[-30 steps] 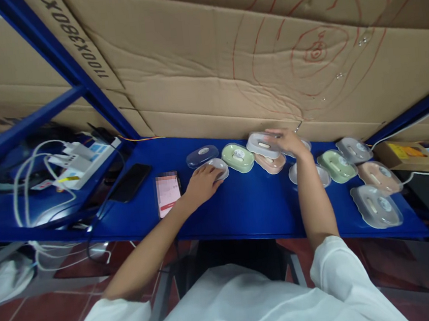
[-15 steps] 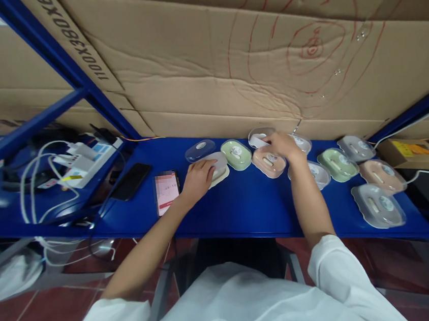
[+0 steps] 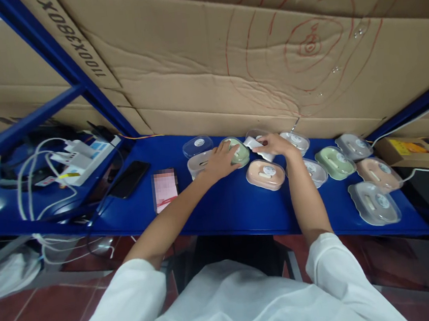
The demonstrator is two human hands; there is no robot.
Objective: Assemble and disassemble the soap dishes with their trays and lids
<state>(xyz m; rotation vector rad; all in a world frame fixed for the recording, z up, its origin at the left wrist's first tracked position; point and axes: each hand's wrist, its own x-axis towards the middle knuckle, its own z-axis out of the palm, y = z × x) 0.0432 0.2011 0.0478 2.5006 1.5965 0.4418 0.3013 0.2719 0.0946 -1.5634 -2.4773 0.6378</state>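
My left hand point(image 3: 221, 161) lies with spread fingers over a green oval container with a clear lid point(image 3: 241, 153), touching its top. Just left of that hand is a pale container point(image 3: 196, 163), partly covered by it. In my right hand point(image 3: 276, 145) is a white block-like piece point(image 3: 256, 146), pinched by the fingers; its kind is unclear. Behind this piece a clear lid point(image 3: 258, 133) leans near the cardboard. A pink container with a clear lid point(image 3: 265, 174) sits in front of my right hand, apart from it.
At the far left stands a clear lid point(image 3: 197, 146) with a round label. Several lidded containers, including a green one point(image 3: 335, 162) and a grey one point(image 3: 375, 204), stand at right. A phone with a lit screen point(image 3: 165, 190), a dark phone point(image 3: 130, 179) and a power strip point(image 3: 88, 161) lie left.
My left hand has moved right, from the pale container onto the green one. The pink container now sits closer to me. My right hand still has the white piece, now more visible.
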